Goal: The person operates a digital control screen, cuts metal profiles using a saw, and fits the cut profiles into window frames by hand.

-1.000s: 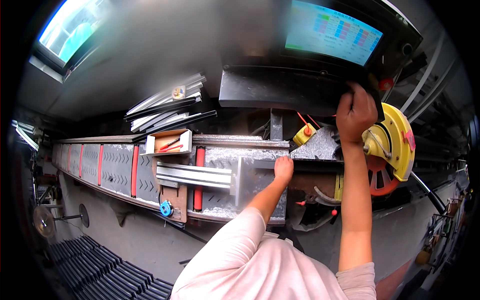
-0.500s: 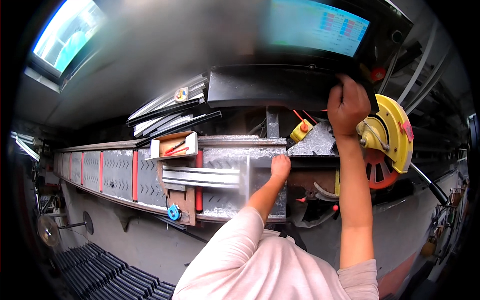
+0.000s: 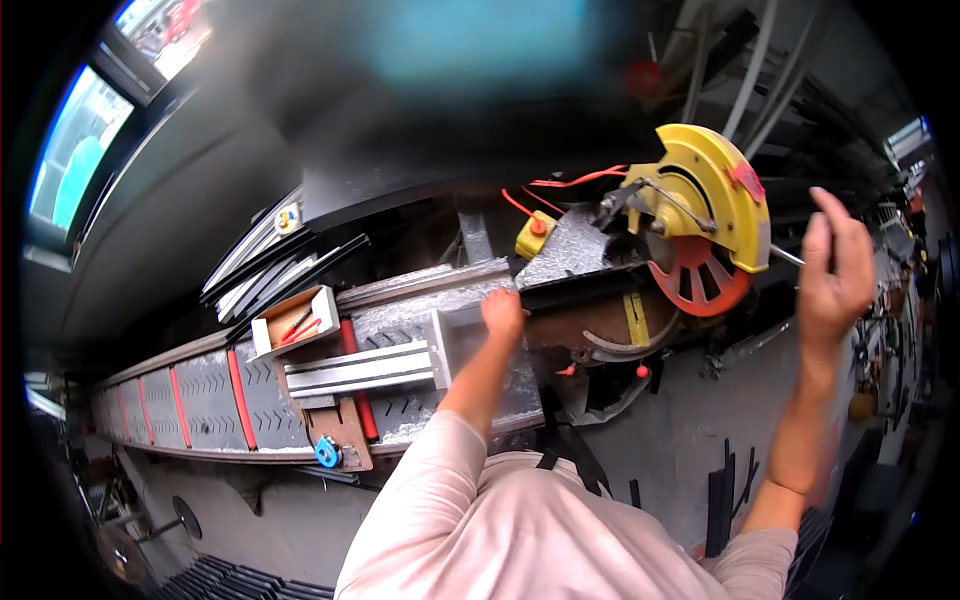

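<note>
At left, a long grey metal bench with red rollers point(image 3: 208, 380) leads to the left hand point(image 3: 503, 311), its fingers bent over the long, thin black bar point(image 3: 580, 288); grip or mere pressure, I cannot tell. The bar lies across the bench's right end, long axis left to right, pointing toward the yellow-hooded circular saw point(image 3: 710, 200). It looks stiff, light and fairly slippery, best held near its left end. Rightmost, the right hand point(image 3: 838, 275) hangs loosely open, apparently empty.
</note>
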`<state>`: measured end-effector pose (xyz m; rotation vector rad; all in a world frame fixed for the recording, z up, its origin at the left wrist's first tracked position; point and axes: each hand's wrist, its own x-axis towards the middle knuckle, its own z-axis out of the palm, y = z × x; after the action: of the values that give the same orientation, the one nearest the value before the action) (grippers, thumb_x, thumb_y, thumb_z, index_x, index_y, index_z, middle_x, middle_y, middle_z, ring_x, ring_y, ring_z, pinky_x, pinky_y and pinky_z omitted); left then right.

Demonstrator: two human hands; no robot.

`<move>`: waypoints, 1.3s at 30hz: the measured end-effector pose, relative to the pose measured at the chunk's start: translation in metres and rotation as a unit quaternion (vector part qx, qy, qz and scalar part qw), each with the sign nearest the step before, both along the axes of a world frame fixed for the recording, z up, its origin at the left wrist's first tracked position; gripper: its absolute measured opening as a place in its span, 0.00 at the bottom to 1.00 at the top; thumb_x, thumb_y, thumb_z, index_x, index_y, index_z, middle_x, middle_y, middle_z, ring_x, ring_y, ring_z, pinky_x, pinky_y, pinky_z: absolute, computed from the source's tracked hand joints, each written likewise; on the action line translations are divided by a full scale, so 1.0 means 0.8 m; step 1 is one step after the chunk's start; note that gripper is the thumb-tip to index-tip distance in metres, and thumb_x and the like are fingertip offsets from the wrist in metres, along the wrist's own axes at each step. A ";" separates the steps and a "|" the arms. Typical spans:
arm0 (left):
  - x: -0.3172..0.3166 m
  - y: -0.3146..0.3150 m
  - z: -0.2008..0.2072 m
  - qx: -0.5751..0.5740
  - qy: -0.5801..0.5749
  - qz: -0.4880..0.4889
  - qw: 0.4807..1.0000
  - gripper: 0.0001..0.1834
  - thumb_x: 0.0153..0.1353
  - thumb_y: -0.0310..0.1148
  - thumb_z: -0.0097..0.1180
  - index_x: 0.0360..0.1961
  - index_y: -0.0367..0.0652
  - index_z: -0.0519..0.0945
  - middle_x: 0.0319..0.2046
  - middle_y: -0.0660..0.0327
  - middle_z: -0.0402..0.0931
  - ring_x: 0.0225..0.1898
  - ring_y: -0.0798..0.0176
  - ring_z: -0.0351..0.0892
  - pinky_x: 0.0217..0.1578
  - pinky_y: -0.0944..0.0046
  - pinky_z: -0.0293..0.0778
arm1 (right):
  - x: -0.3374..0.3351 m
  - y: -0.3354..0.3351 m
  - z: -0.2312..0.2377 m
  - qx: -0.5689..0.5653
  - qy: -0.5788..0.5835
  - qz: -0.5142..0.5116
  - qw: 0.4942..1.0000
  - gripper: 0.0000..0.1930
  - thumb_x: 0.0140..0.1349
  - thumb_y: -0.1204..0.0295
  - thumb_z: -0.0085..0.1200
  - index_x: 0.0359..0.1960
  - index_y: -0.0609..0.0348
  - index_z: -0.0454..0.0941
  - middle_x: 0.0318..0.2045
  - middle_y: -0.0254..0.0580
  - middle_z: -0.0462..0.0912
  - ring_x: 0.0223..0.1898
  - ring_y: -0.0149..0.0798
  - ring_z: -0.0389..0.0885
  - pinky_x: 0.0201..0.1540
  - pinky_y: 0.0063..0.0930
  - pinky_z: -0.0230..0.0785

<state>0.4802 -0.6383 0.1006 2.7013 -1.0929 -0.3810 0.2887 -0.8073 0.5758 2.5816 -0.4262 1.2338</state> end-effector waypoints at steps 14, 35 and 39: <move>-0.003 0.001 0.006 -0.018 -0.021 -0.043 0.999 0.20 0.43 0.46 0.70 0.34 0.46 0.82 0.34 0.57 0.77 0.41 0.51 0.78 0.40 0.50 0.73 | -0.158 -0.066 -0.015 0.059 0.342 -0.335 0.876 0.18 0.48 0.60 0.67 0.22 0.62 0.75 0.23 0.52 0.79 0.29 0.56 0.80 0.31 0.45 0.73; -0.008 0.001 -0.001 -0.005 -0.062 -0.065 0.996 0.20 0.45 0.45 0.70 0.34 0.42 0.80 0.33 0.51 0.76 0.39 0.47 0.77 0.40 0.49 0.74 | -0.334 0.019 -0.297 0.462 0.256 -0.359 0.770 0.14 0.56 0.63 0.60 0.32 0.61 0.72 0.24 0.53 0.82 0.29 0.58 0.82 0.34 0.49 0.74; -0.004 0.003 -0.008 -0.001 -0.065 -0.075 0.995 0.20 0.46 0.45 0.69 0.33 0.41 0.79 0.33 0.50 0.76 0.39 0.46 0.76 0.40 0.49 0.73 | -0.336 0.020 -0.298 0.477 0.251 -0.350 0.766 0.14 0.56 0.64 0.60 0.32 0.61 0.73 0.24 0.52 0.82 0.28 0.57 0.82 0.34 0.48 0.75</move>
<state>0.4773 -0.6357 0.0941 2.6831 -1.3354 -0.2307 0.0197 -0.7915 0.3376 2.7457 -2.0534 -0.0385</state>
